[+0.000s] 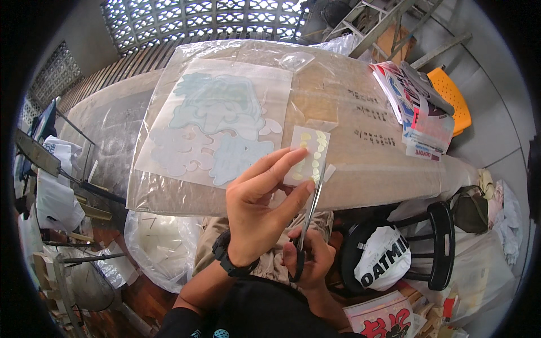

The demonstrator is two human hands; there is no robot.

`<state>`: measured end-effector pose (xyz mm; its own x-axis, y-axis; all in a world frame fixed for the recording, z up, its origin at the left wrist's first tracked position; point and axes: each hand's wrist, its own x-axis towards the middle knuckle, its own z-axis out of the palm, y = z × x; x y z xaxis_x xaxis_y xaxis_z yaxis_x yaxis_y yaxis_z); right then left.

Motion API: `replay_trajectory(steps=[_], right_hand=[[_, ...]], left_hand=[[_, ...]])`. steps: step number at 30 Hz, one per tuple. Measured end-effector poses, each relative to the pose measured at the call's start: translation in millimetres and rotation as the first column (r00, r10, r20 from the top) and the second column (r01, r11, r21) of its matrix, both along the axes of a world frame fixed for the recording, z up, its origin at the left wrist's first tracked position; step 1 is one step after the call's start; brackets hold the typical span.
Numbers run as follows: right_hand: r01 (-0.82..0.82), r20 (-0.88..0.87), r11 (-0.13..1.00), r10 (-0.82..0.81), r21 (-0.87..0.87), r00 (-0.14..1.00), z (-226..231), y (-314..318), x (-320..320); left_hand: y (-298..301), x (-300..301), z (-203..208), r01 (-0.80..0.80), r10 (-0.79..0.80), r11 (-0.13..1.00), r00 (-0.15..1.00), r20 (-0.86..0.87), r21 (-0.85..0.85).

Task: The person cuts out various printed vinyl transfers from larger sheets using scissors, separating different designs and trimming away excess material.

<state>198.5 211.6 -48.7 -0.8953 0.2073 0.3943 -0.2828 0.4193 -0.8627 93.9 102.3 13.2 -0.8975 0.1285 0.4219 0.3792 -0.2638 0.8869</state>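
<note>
Between the fingers and thumb of my left hand [259, 200] is a small pale sheet [305, 138] with rows of little yellow shapes. My right hand [311, 259] is closed around the black handles of a pair of scissors [313, 211]. Their long metal blades point away from me and lie along the right edge of the sheet; whether they are parted is too fine to tell. Beyond my left hand, a large translucent sheet [276, 79] bears pale blue and whitish cut-out shapes [217, 107]. It lies on the plastic-covered table [332, 115].
Several printed papers [414, 107] are stacked at the table's right end, beside an orange chair [452, 101]. A black chair [442, 245] with a white printed cloth [383, 258] stands at my right. An aluminium ladder [375, 28] leans at the far right.
</note>
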Motion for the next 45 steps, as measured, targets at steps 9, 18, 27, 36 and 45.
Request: replay_trajectory(steps=[9, 18, 27, 36, 45], right_hand=[[-0.005, -0.055, 1.0, 0.005, -0.008, 0.998, 4.9, -0.9, -4.0], [0.02, -0.081, 1.0, -0.021, -0.022, 0.996, -3.3, 3.2, -8.4], [0.042, -0.01, 0.998, -0.043, -0.046, 0.999, -7.1, 3.7, -6.4], [0.071, 0.024, 0.997, -0.07, -0.036, 0.997, -7.8, 5.7, -9.5], [0.086, 0.064, 0.993, -0.08, -0.082, 0.995, -8.4, 7.7, -10.1]], left_hand=[[2.4, 0.8, 0.8, -0.029, 0.029, 0.999, 1.0, 0.0, 0.015], [5.0, 3.1, -3.3, -0.009, 0.009, 1.0, 1.0, 0.002, 0.012], [9.4, 0.9, -8.9, -0.01, 0.01, 1.0, 1.0, 0.029, 0.015], [8.0, 2.3, -12.1, 0.04, -0.037, 0.998, 0.998, 0.055, -0.041], [12.8, 1.6, -20.1, 0.046, -0.042, 0.998, 0.996, 0.082, -0.043]])
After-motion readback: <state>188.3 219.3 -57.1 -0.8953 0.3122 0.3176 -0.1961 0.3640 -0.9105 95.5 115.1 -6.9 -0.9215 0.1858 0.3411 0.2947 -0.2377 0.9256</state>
